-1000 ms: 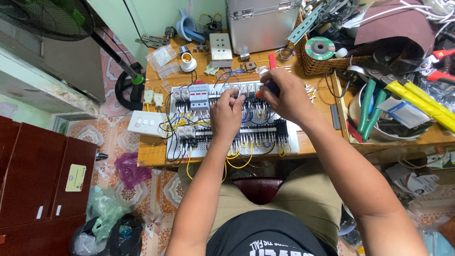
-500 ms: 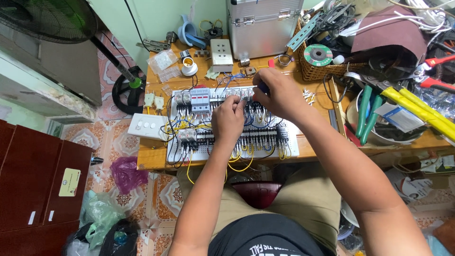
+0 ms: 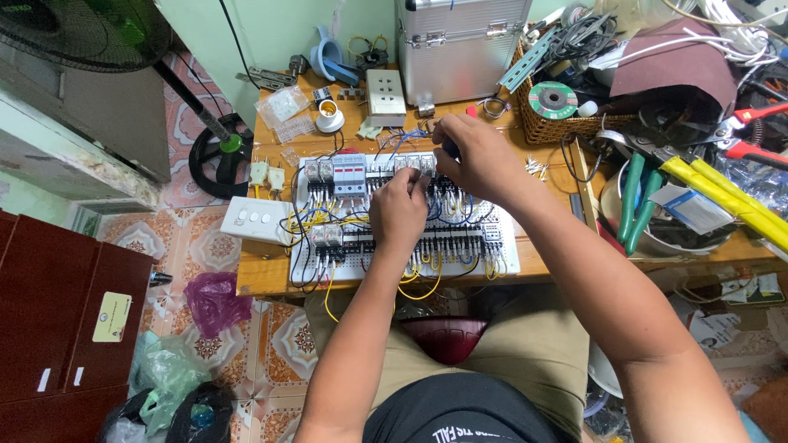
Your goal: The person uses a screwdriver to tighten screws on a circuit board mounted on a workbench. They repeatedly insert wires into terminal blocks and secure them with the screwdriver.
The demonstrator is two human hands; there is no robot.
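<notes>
White panel (image 3: 492,246) — left hand (image 3: 398,209), right hand (image 3: 476,156) curled over.

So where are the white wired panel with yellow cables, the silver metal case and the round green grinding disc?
white wired panel with yellow cables (image 3: 492,246): head view, bare lower right part.
silver metal case (image 3: 460,57): head view, ribbed front wall.
round green grinding disc (image 3: 552,100): head view, its face.

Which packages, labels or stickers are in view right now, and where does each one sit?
Clear plastic bags: bench's back left corner, small parts inside.
Cream label: rectangular, on the dark red cabinet door, left.
Blue-and-white packet: flat, in the bowl on the right.
Grinding disc: round green label, in the wicker basket.
</notes>
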